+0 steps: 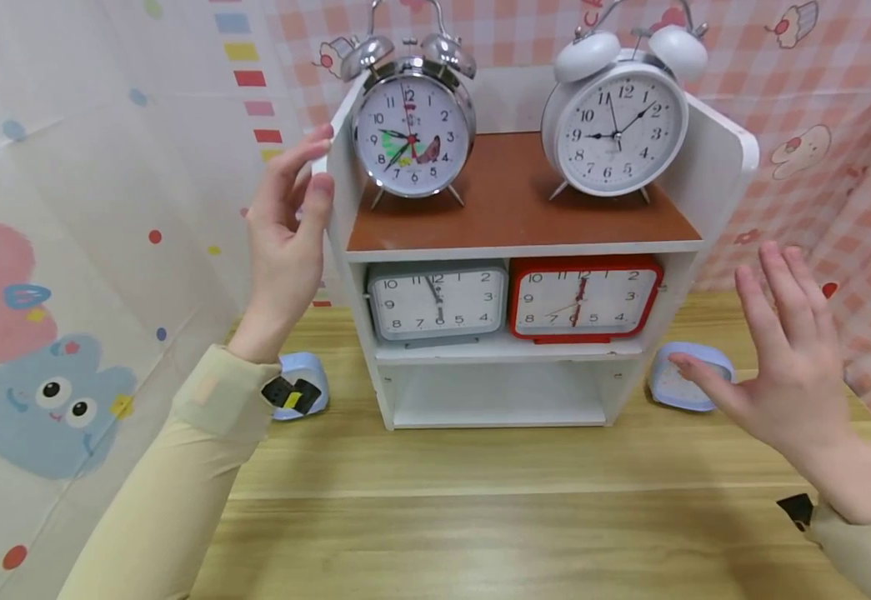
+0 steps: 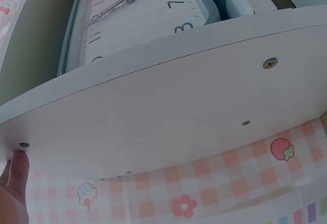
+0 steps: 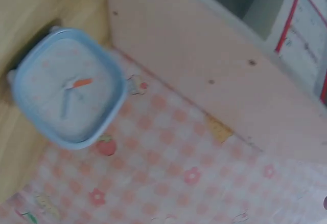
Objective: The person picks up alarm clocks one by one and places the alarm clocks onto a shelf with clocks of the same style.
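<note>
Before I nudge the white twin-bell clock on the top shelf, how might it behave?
The white twin-bell clock could tip if pushed high, since it stands on thin legs with bells on top. Its round case looks rigid, so probably no flexing. The brown shelf looks smooth, so it may slide.

Cartoon-printed wall covering (image 1: 131,267) suggests a child's room.
</note>
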Motion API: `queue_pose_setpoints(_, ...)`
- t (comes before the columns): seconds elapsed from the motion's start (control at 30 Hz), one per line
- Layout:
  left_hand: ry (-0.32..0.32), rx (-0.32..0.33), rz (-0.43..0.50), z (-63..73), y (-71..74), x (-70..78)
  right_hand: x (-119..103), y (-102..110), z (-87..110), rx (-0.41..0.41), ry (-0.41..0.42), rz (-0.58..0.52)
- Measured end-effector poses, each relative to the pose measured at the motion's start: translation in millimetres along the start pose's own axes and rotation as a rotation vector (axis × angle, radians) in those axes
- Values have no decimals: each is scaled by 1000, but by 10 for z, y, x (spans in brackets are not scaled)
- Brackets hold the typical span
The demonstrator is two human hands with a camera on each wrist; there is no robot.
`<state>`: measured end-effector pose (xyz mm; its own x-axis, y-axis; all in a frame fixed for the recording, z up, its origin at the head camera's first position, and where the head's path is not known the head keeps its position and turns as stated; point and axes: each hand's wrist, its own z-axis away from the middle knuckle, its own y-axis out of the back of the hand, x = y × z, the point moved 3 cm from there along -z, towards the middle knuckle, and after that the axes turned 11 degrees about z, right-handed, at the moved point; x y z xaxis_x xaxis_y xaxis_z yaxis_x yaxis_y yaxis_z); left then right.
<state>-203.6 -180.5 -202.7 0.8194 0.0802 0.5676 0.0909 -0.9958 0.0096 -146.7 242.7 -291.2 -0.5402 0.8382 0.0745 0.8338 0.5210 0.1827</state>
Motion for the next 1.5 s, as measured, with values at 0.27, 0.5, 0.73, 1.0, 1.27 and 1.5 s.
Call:
queue_pose_setpoints(0.27, 2, 14, 19, 3, 2, -3, 222, 20, 156, -83, -30, 44)
queue_pose_setpoints(0.5, 4, 6, 17, 9, 0, -3, 471, -8, 395, -246, -98, 106)
queue_pose_setpoints(0.73, -3, -4, 3, 16, 6, -18, 729, -66, 628, -381, -142, 135)
queue_pose_setpoints(1.0, -1, -1, 9, 6, 0, -12, 970, -160, 870, -611, -223, 115)
queue_pose_setpoints(1.27, -4, 10, 28, -5, -15, -9, 1099, -218, 1064, -878, -298, 149)
queue_pose_setpoints(1.5, 7, 25, 52, -3, -23, -4, 1120, -281, 1150, -999, -331, 132)
